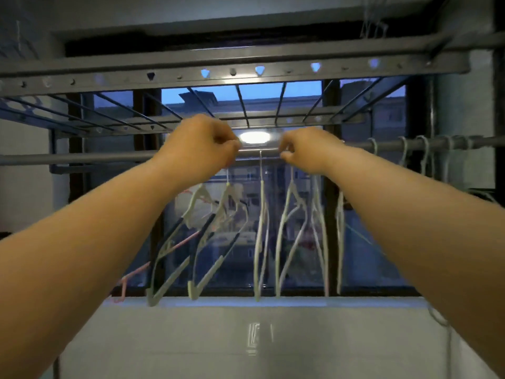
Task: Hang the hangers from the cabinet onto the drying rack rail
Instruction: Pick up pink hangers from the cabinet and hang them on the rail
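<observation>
Rail [82, 158]: bare run at far left. Left hand [199, 151], fingers curled, gripping two grey hangers [191, 203] and one pink hanger [188, 237]. One white hanger [261, 214] hangs on the rail between the hands. Right hand [308, 151], fingers pinching the tops of about three white hangers [289, 203]. About five hooks [423, 149] crowd the rail's right end.

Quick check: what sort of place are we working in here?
Probably a home laundry balcony or drying corner: an overhead drying rack, a rail hung with hangers, and a window facing other buildings.

Bare rail [82, 158] left of hangers [261, 203]
</observation>
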Motion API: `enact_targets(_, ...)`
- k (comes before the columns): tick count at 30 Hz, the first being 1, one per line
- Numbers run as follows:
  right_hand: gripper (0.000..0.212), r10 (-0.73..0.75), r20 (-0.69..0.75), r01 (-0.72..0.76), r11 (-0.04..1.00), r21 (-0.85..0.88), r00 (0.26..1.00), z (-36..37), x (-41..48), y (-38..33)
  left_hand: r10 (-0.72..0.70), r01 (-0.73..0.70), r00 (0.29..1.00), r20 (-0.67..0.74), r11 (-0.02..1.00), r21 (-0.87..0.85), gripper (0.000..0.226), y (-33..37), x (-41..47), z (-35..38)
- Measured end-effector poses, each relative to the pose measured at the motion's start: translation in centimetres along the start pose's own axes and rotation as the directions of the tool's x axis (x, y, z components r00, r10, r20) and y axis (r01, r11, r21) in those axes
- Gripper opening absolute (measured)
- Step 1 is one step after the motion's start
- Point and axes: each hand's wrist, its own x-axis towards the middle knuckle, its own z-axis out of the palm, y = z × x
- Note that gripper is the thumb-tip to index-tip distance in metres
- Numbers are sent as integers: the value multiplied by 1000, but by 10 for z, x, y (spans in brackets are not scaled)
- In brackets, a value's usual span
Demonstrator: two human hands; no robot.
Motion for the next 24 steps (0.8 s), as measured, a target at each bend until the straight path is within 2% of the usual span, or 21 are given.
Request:
enact_targets(3, 28, -26, 15, 27, 997, -69, 1000, -23, -34, 31, 95, -95, 995, -7, 988, -119, 20, 63, -8, 20)
enact_targets(7, 21, -19, 32, 23, 988, -152, 999, -62, -95, 90, 209, -186, 975, 69, 949, -253, 25, 152, -15, 70)
enact_targets(11, 20, 87, 59, -72, 970, -231, 994, -101, -179, 162, 277, -128, 949, 152, 779, -614, 25, 246, -28, 130)
enact_targets(15, 25, 283, 72, -254, 928, -272, 956, -124, -268, 245, 380, -66, 893, 240, 639, -767, 34, 332, -60, 200)
enact_targets(17, 27, 406, 91, -370, 889, -270, 910, -129, -312, 286, 401, 30, 852, 336, 603, -797, 36, 367, -77, 241)
enact_targets(21, 26, 620, 123, -567, 768, -297, 775, -128, -400, 360, 474, 162, 728, 495, 583, -796, 32, 426, -107, 327)
enact_targets(24, 27, 753, 144, -688, 649, -325, 642, -116, -463, 404, 480, 228, 665, 572, 599, -768, 23, 462, -120, 389)
